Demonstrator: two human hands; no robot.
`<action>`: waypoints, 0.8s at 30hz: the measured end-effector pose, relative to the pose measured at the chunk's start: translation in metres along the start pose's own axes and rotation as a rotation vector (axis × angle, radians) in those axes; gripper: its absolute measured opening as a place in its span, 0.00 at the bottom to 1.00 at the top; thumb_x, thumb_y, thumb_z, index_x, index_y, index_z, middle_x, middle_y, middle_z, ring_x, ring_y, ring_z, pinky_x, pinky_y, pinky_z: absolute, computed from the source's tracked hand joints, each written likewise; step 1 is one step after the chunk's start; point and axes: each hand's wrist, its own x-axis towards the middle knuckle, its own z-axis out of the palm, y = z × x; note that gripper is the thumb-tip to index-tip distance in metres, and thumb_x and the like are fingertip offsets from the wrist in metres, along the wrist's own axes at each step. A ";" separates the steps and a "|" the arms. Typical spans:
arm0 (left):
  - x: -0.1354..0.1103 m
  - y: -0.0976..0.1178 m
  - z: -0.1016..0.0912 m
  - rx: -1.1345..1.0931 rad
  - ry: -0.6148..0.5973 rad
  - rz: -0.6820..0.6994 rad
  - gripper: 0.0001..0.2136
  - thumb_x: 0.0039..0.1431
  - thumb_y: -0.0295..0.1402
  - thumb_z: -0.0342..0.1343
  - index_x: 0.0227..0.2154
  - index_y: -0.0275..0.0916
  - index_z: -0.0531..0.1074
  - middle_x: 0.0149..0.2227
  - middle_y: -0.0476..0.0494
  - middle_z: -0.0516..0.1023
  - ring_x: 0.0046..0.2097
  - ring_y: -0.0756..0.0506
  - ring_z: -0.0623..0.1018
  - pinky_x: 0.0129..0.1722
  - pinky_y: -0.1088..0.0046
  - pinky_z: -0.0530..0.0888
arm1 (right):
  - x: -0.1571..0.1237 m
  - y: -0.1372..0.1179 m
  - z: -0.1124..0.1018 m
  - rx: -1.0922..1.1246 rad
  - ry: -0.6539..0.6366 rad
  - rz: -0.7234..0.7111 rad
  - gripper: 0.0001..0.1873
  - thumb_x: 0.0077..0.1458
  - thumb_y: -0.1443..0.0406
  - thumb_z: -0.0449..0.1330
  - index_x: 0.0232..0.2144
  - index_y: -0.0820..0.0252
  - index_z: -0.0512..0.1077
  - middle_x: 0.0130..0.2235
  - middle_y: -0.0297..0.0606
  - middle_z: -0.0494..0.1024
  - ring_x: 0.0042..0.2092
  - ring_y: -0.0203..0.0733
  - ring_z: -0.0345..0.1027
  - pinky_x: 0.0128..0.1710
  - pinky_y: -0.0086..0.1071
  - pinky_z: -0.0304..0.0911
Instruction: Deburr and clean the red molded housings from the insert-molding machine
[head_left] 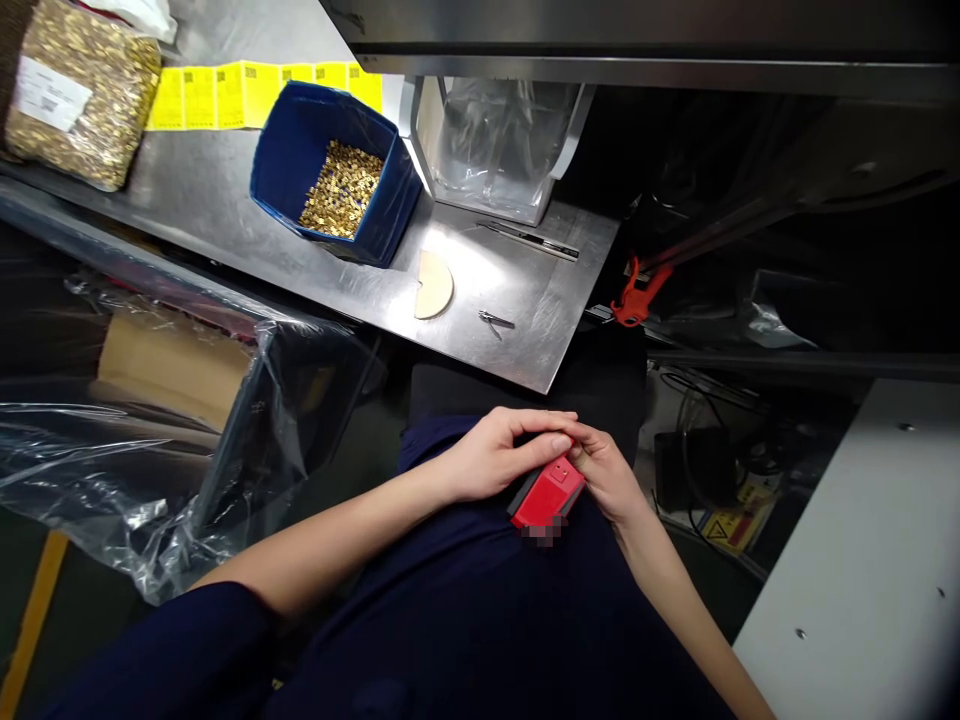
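Note:
Low in front of my body, my two hands meet at the upper end of a small red box-shaped thing with black sides (551,492). My left hand (501,452) comes from the left, its thumb on the upper end of the red thing and its fingers reaching over to the other hand. On the right side, my right hand (604,475) has its fingers curled round the same end; the fingertips are partly hidden. On the metal bench (360,305) above lie a pale half-round disc (436,286), nail clippers (496,321) and a slim craft knife (529,240).
A blue bin (281,165) holds many small brass-coloured parts. Beside it are a translucent bin (491,200), yellow labels (262,92) and a bag of similar parts (82,90). Orange-handled snips (636,295) hang right. A plastic-lined crate (247,400) stands lower left.

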 end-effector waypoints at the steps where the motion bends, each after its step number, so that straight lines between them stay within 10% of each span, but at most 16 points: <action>1: -0.005 0.001 -0.004 -0.015 -0.078 -0.004 0.20 0.69 0.41 0.59 0.61 0.45 0.76 0.63 0.40 0.77 0.68 0.40 0.72 0.69 0.62 0.66 | 0.000 0.002 -0.001 0.017 -0.001 0.009 0.25 0.55 0.42 0.67 0.45 0.52 0.83 0.42 0.39 0.85 0.45 0.48 0.78 0.48 0.39 0.72; 6: -0.021 -0.002 -0.025 -0.074 -0.362 0.041 0.41 0.63 0.33 0.67 0.73 0.53 0.52 0.77 0.44 0.52 0.77 0.42 0.54 0.76 0.58 0.53 | 0.001 0.003 -0.002 0.013 -0.091 0.037 0.30 0.54 0.40 0.66 0.47 0.54 0.83 0.42 0.41 0.85 0.44 0.49 0.78 0.48 0.40 0.73; 12: -0.017 -0.012 -0.033 -0.030 -0.440 0.059 0.56 0.51 0.32 0.75 0.75 0.51 0.45 0.78 0.41 0.45 0.78 0.40 0.49 0.76 0.57 0.49 | 0.006 0.005 -0.004 0.046 -0.120 0.052 0.32 0.54 0.39 0.66 0.49 0.53 0.81 0.47 0.43 0.85 0.49 0.51 0.78 0.54 0.42 0.72; 24: -0.007 -0.012 -0.012 0.005 0.042 0.144 0.17 0.61 0.39 0.68 0.52 0.44 0.82 0.53 0.41 0.85 0.62 0.39 0.78 0.73 0.58 0.59 | 0.008 -0.008 0.004 -0.012 -0.083 0.031 0.24 0.56 0.43 0.67 0.40 0.55 0.83 0.39 0.39 0.85 0.41 0.46 0.78 0.45 0.38 0.73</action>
